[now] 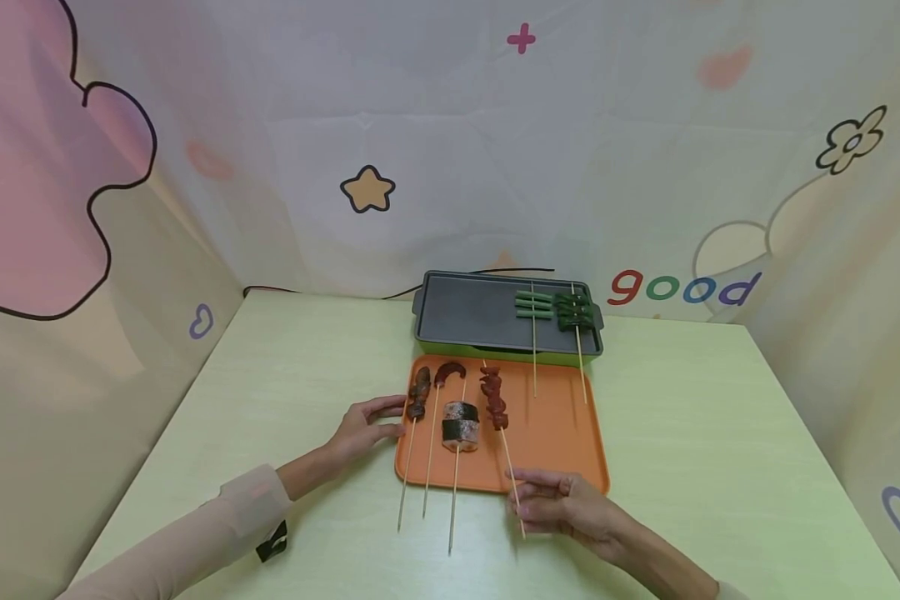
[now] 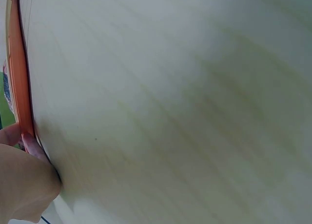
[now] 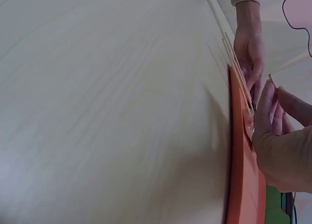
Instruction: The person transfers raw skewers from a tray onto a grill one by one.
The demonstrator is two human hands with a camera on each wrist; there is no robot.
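Pinching a red skewer (image 1: 494, 400) between fingers (image 1: 536, 477), right hand (image 1: 570, 510) angled inward, left hand (image 1: 360, 427) gripping the orange tray (image 1: 551, 450) from the left.

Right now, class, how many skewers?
6: brown skewer, curved skewer and rice-roll skewer on the orange tray; red skewer in the right hand; stalk skewer and leafy skewer on the grill pan.

1. Right half of the tray (image 1: 555, 450): bare room beneath my right hand (image 1: 566, 508) and the red skewer (image 1: 494, 398).
2. Ahead on the right, sticks of the green skewers (image 1: 574, 312) overhang the tray, in the way.
3. The grill's (image 1: 461, 312) left part lies open to me.
4. Leftward, the roll (image 1: 461, 427), curved skewer (image 1: 447, 368) and brown skewer (image 1: 420, 392) block me, sticks jutting nearward.
5. My left hand (image 1: 363, 429) crowds the tray's left edge.
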